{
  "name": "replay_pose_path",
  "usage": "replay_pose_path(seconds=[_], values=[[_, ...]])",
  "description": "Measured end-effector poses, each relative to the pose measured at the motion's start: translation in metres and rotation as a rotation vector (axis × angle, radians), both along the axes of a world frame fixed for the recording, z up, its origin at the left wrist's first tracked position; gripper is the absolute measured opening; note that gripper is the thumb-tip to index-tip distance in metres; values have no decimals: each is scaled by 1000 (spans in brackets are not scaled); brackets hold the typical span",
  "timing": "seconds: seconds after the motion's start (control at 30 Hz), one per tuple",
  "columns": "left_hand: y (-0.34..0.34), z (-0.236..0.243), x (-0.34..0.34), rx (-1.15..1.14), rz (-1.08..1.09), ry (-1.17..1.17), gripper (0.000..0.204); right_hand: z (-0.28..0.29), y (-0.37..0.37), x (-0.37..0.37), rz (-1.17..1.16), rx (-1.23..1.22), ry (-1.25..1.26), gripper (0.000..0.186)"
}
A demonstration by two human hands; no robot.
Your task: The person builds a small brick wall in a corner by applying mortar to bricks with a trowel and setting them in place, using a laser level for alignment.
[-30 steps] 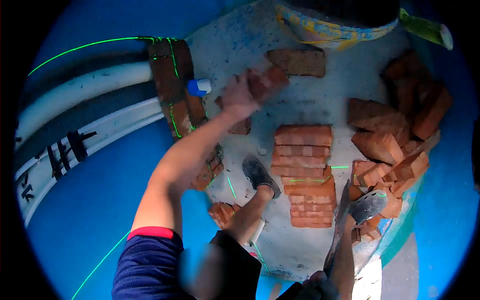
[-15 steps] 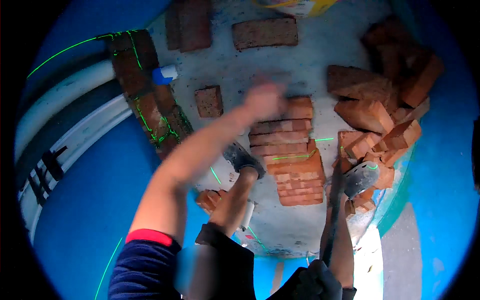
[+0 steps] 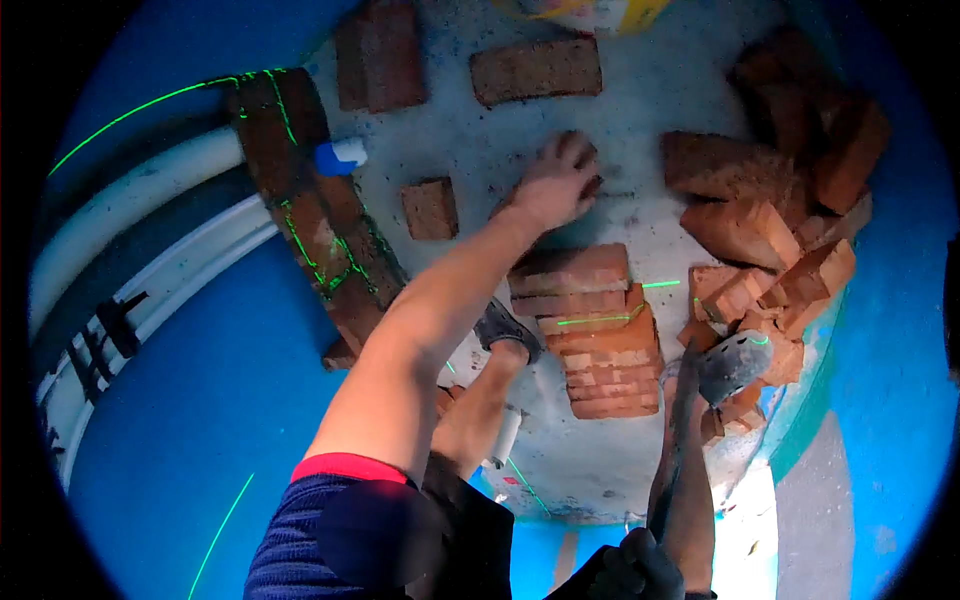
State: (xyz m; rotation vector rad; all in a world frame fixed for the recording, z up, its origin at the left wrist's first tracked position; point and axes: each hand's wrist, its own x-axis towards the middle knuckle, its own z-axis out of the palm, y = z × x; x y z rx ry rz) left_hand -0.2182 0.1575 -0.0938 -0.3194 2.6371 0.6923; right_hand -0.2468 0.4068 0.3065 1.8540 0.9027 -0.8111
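My bare left hand (image 3: 562, 185) reaches out over the pale floor, fingers closed over a brick (image 3: 592, 187) that is mostly hidden beneath it. Just nearer to me stands a row of stacked red bricks (image 3: 608, 370). At the lower edge, what looks like my dark-gloved right hand (image 3: 638, 568) is closed around a long, dark, narrow tool (image 3: 670, 455). This tool runs forward alongside my right leg; its far end cannot be made out clearly.
A low brick wall (image 3: 300, 215) crossed by green laser lines stands left. Loose bricks (image 3: 745, 235) are heaped right. Single bricks (image 3: 430, 208) lie farther off, below a yellow-and-white container (image 3: 600, 14). My grey clogs (image 3: 735, 368) flank the stack. White pipes (image 3: 150, 180) run left.
My left hand has moved farther away from the stack with a brick, and the stack's far end is shorter. My right hand stays low at the edge. The view has shifted slightly.
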Motion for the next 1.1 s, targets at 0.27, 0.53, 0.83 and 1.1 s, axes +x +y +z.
replay_pose_path(seconds=[0.27,0.53,0.83,1.1], values=[[-4,2,38,-140,797,-183,115,0,7,5,36,-59,16,39],[-22,1,52,11,936,-164,104,5,-4,4,-437,-482,27,45],[-175,52,37,-182,892,115,117,1,7,7,-20,1,1,33],[-120,65,-4,-330,240,-21,74,3,-26,-12,-71,66,15,22]])
